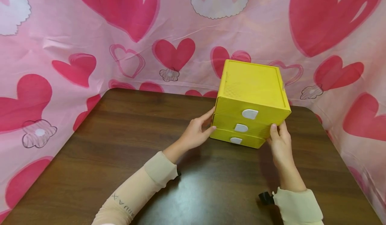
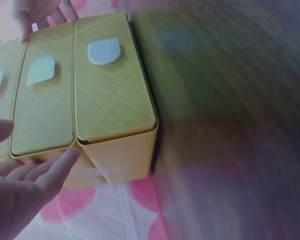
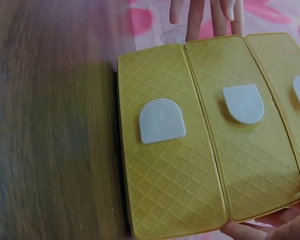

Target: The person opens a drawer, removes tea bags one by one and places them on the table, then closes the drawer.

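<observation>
A yellow three-drawer box [image 1: 253, 84] with white half-round pulls stands between my two hands in the head view. My left hand [image 1: 196, 131] is at its left side, fingers nearly straight along that side and thumb by the front edge. On the other side, my right hand [image 1: 280, 143] grips the lower front corner, its thumb on the drawer front and its fingers round the side. All drawers look closed. In the left wrist view, a lattice pattern covers the drawer fronts [image 2: 115, 90]. The right wrist view shows the lowest white pull [image 3: 162, 121] close up.
The box is on a dark brown wooden table [image 1: 135, 128], towards its back right. Pink cloth [image 1: 129, 64] printed with hearts hangs behind the table and at both sides. A small black object [image 1: 266, 198] is at the right cuff.
</observation>
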`<state>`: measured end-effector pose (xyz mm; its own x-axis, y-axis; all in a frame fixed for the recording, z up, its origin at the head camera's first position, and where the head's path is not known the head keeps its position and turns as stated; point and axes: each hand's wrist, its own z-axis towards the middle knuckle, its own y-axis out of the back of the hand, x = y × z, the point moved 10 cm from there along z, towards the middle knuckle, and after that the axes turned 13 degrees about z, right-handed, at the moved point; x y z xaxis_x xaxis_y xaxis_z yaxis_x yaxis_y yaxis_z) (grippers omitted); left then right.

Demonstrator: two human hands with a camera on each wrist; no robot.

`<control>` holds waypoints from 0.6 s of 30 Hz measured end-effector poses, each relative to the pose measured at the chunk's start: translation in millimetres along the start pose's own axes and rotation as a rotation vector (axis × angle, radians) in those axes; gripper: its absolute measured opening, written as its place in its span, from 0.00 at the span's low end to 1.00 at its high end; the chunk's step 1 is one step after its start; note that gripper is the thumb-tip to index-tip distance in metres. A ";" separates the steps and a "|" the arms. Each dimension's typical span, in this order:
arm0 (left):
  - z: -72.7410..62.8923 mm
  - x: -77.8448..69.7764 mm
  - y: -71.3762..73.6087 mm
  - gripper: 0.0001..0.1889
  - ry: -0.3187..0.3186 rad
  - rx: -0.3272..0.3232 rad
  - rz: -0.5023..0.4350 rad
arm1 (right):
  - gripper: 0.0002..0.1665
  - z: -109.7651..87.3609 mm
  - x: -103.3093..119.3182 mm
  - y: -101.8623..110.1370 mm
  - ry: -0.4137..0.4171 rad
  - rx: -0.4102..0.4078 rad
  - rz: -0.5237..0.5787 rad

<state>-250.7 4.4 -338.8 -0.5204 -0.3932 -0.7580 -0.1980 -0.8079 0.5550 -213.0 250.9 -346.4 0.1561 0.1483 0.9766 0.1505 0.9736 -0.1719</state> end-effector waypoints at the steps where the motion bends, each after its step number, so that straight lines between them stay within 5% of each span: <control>1: -1.3 1.0 3.9 0.33 0.002 -0.028 0.013 | 0.23 -0.4 -0.4 -2.6 0.001 0.007 0.000; 11: -17.8 12.8 47.7 0.21 0.091 -0.345 0.081 | 0.27 -3.5 -3.9 -28.9 0.012 0.063 -0.011; 18: -31.8 19.5 66.8 0.17 0.131 -0.441 0.054 | 0.29 -5.0 -6.5 -45.9 0.020 0.089 -0.013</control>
<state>-247.6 -71.1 -327.4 -0.4056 -0.4690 -0.7846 0.2139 -0.8832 0.4174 -216.0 204.4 -345.5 0.1747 0.1333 0.9755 0.0648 0.9871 -0.1465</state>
